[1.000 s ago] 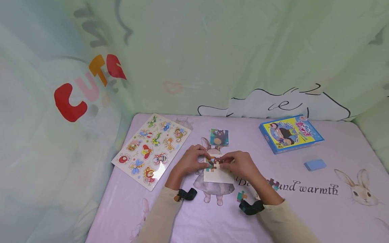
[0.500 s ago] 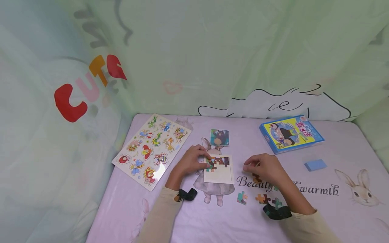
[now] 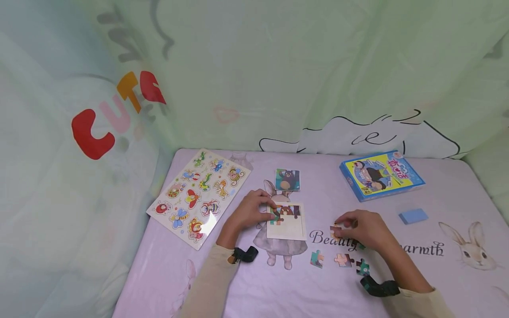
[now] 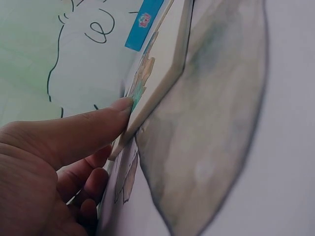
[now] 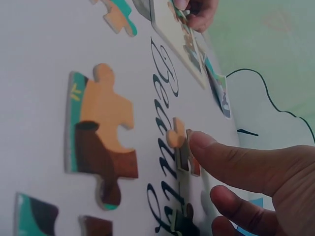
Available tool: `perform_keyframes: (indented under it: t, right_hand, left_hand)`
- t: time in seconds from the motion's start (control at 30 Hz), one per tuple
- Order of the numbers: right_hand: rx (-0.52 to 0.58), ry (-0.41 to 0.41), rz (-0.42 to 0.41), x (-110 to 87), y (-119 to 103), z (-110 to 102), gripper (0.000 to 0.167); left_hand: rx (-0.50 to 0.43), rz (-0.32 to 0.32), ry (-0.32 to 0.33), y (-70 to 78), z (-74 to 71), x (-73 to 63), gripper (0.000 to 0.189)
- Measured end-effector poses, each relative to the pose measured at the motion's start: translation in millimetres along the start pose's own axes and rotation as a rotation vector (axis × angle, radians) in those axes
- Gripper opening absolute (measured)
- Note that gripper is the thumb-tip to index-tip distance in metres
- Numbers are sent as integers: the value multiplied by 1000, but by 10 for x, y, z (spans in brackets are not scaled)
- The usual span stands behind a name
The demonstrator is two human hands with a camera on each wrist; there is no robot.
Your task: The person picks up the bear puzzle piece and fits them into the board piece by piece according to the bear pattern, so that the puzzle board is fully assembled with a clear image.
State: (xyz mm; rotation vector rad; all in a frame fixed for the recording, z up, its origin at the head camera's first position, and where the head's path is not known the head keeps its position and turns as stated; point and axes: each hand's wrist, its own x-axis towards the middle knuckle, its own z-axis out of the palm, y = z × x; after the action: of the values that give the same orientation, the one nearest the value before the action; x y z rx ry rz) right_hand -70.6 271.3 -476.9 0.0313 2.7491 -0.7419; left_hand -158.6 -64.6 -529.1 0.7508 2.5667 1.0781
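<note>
My left hand (image 3: 251, 210) holds the cream puzzle board (image 3: 287, 230) by its left side. Its thumb (image 4: 115, 114) lies on the board's edge by the fitted pieces, with the other fingers curled beyond the rim. Bear-picture pieces (image 3: 285, 210) fill the board's upper part; its lower part shows bare. To the right, my right hand (image 3: 363, 227) pinches a brown and orange puzzle piece (image 3: 335, 231) over the printed lettering. In the right wrist view, the thumb tip meets that puzzle piece (image 5: 180, 142), and the index finger is partly hidden.
Loose puzzle pieces lie nearer me: a teal one (image 3: 317, 259), an orange-brown one (image 3: 343, 260) and a green one (image 3: 362, 266). Behind the board is a bear card (image 3: 287, 179). An insect peg board (image 3: 199, 198), a blue box (image 3: 381, 174) and a blue block (image 3: 412, 216) lie around.
My right hand has left the board, moving right and toward me to a loose puzzle piece. A dark piece now sits at the board's upper right. My left hand has stayed put.
</note>
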Motion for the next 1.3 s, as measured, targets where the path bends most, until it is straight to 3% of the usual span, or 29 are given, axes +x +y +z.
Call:
perform_keyframes:
  t: [0.57, 1.1, 1.3]
  right_hand:
    - [22, -19, -5, 1, 61, 67, 41]
    - [26, 18, -45, -20, -22, 66, 33]
    - [45, -4, -57, -18, -81, 1, 21]
  left_hand:
    - [7, 14, 1, -26, 9, 10, 26]
    - [14, 24, 1, -12, 8, 1, 24]
    - [19, 32, 4, -7, -1, -3, 24]
